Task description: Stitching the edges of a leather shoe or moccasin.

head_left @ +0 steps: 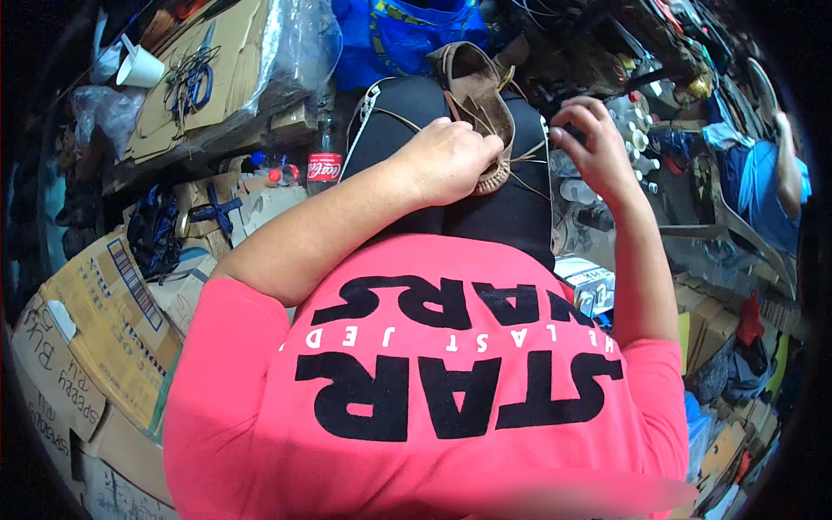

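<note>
A brown moccasin-type shoe (496, 97) lies across my dark-trousered lap, its opening up and its gathered, stitched toe toward me. My left hand (452, 160) is closed on the toe end, fingers bent over the edge; the fingertips are partly hidden. Thin pale threads (527, 159) stick out from the toe seam toward the right. To the right of the shoe, apart from it, my right hand (594, 143) is raised with fingers curved and a gap between thumb and forefinger. Nothing can be made out in it.
Scissors (203, 85) lie on stacked cardboard (247, 48) at far left, near a white cup (140, 67). A red-labelled bottle (325, 160) stands left of my legs. Several white-capped bottles (637, 134) are at right. A blue bag (416, 35) lies ahead; a person's arm (787, 165) shows far right.
</note>
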Tool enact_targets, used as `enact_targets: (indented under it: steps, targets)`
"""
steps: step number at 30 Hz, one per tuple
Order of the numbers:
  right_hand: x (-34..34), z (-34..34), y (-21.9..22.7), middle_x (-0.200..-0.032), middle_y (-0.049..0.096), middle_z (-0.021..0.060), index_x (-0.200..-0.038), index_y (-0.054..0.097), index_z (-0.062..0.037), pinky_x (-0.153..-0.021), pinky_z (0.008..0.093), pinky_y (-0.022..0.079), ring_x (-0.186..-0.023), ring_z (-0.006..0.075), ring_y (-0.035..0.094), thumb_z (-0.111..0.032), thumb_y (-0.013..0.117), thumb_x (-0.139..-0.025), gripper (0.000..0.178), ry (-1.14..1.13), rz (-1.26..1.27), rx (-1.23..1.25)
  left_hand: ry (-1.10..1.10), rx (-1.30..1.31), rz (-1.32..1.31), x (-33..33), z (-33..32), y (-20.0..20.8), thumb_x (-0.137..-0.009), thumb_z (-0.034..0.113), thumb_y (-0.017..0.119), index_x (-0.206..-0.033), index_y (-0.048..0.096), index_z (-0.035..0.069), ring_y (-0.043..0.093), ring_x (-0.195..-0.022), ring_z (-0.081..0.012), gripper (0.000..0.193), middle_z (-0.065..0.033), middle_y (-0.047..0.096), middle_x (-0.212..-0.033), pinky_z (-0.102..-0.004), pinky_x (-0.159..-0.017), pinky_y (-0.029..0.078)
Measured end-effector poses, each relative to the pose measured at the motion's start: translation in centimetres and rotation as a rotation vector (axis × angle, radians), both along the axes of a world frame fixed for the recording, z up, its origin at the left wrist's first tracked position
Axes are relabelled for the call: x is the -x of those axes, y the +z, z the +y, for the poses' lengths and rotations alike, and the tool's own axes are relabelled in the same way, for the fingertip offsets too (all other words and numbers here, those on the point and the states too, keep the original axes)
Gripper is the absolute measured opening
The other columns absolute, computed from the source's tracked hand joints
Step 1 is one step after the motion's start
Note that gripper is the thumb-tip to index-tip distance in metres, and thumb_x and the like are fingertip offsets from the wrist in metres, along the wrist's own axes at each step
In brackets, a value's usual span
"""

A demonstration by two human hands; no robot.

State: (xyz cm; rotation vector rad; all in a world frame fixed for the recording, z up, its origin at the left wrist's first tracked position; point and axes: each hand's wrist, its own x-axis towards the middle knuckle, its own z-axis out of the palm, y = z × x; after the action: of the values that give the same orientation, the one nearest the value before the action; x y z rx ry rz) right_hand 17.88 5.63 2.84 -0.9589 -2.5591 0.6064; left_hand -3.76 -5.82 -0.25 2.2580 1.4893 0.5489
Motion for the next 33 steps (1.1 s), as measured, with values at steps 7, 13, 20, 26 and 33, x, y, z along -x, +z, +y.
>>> enact_targets:
  steps: [7,13,20,26,33]
  targets:
    - [3.3,-3.6,1.4,-0.080,0.061,0.0059,-0.088,0.057,-0.0109,-0.080,0.0378,0.041,-0.087,0.0258,0.059,-0.010,0.057,-0.079,0.009,0.386,-0.550,-0.172,-0.022,-0.079,0.089,0.3,-0.6,-0.6,-0.080,0.012,0.055,-0.089,0.058,0.011,0.062,-0.078,-0.0275,0.009,-0.0089,0.062,-0.073,-0.0403,-0.072,0.044]
    - [1.9,-3.1,-0.1,-0.086,0.059,0.0069,-0.090,0.057,-0.0117,-0.081,0.0386,0.041,-0.093,0.0267,0.056,-0.008,0.055,-0.077,0.013,0.410,-0.417,-0.198,-0.037,-0.144,0.237,2.4,-2.7,-0.1,-0.077,0.010,0.055,-0.095,0.059,0.014,0.059,-0.083,-0.0216,0.018,-0.0024,0.060,-0.076,-0.0367,-0.075,0.041]
    - [-7.8,-0.2,-2.9,-0.084,0.059,0.0071,-0.091,0.059,-0.0077,-0.074,0.0339,0.043,-0.084,0.0230,0.057,-0.011,0.060,-0.083,0.009,0.021,-0.326,0.081,0.233,-0.182,0.149,11.1,-7.1,2.8,-0.072,0.002,0.063,-0.084,0.064,0.010,0.057,-0.082,-0.0242,0.014,-0.0043,0.060,-0.079,-0.0367,-0.075,0.040]
    - [-1.2,-0.5,0.9,-0.088,0.059,0.0021,-0.096,0.060,-0.0043,-0.079,0.0275,0.044,-0.081,0.0117,0.055,-0.021,0.056,-0.094,0.017,-0.143,0.756,0.907,0.073,-0.300,-0.425,5.8,-3.8,8.4,-0.071,0.003,0.074,-0.080,0.069,0.005,0.059,-0.086,-0.0207,0.012,-0.0054,0.063,-0.083,-0.0315,-0.079,0.046]
    - [4.4,-3.6,3.4,-0.091,0.059,0.0039,-0.099,0.058,-0.0041,-0.076,0.0238,0.045,-0.083,0.0106,0.056,-0.023,0.051,-0.098,0.021,0.284,0.717,1.113,0.079,-0.286,-0.497,2.8,-2.6,8.3,-0.071,0.005,0.076,-0.080,0.070,0.005,0.060,-0.076,-0.0164,0.011,-0.0042,0.065,-0.077,-0.0285,-0.073,0.047]
